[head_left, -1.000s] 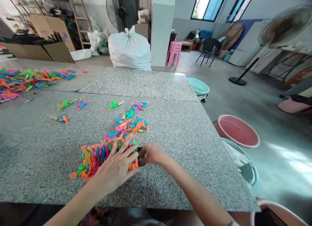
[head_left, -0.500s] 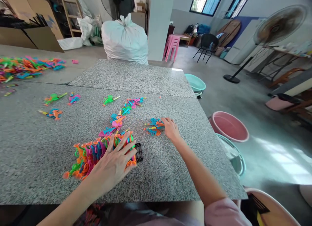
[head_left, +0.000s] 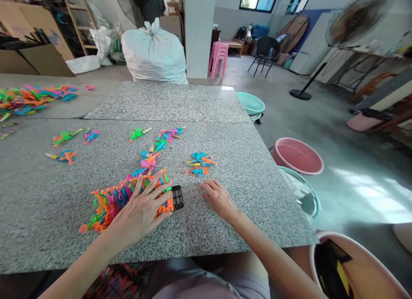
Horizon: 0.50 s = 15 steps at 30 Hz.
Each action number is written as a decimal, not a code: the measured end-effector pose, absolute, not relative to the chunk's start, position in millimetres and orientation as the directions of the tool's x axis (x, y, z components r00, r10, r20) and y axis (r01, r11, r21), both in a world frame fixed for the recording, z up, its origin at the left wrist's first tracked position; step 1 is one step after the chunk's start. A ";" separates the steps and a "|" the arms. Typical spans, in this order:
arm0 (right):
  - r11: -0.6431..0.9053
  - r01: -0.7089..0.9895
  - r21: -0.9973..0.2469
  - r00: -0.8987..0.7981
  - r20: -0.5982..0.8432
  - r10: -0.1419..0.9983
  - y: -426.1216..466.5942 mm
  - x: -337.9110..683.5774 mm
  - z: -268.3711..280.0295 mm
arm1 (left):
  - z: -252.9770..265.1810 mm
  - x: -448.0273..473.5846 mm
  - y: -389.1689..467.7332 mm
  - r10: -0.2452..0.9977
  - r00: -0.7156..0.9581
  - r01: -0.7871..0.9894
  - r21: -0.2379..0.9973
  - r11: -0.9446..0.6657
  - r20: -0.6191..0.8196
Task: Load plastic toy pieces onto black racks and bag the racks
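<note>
My left hand [head_left: 146,208] lies spread over tight rows of small bright plastic toys [head_left: 111,202] with round orange cup-like ends. Past its fingertips, at the right end of the rows, a black plastic grid [head_left: 177,197] sticks out. My right hand [head_left: 220,200] hovers low over the table to the right of that grid, fingers loosely bent and no toy visible in them; its fingertips are slightly blurred. Just beyond it lies a small heap of blue and orange toys [head_left: 201,163]. A line of loose toys [head_left: 149,158] runs away from the rows.
Single toys [head_left: 66,136] lie scattered on the left of the speckled stone table [head_left: 225,230], with a large pile [head_left: 35,97] farther back. A white tied sack [head_left: 154,54] stands behind. Pink [head_left: 299,157] and turquoise [head_left: 251,103] basins stand along the right edge.
My right hand has drawn back from the small heap toward me, uncovering its orange toy. The left hand stays on the rows. The whole view has shifted slightly.
</note>
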State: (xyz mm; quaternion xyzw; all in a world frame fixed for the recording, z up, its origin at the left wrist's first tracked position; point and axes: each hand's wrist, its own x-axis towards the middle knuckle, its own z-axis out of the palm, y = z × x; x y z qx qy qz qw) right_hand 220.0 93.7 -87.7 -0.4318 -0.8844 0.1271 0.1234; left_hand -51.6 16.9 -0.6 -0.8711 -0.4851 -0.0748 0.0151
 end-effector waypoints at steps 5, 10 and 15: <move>0.502 0.832 -0.236 -0.495 0.094 0.864 140.9 214.9 -72.0 | -11.1 -57.0 19.8 0.827 0.531 0.840 0.013 -0.542 0.185; 0.616 0.781 -0.104 -0.613 0.068 0.787 183.2 170.6 -63.8 | -11.9 -57.5 18.9 0.846 0.511 0.852 0.042 -0.523 0.153; 0.727 0.684 -0.066 -0.721 0.087 0.687 183.8 178.3 -45.9 | -10.8 -55.5 18.7 0.845 0.503 0.852 0.064 -0.520 0.183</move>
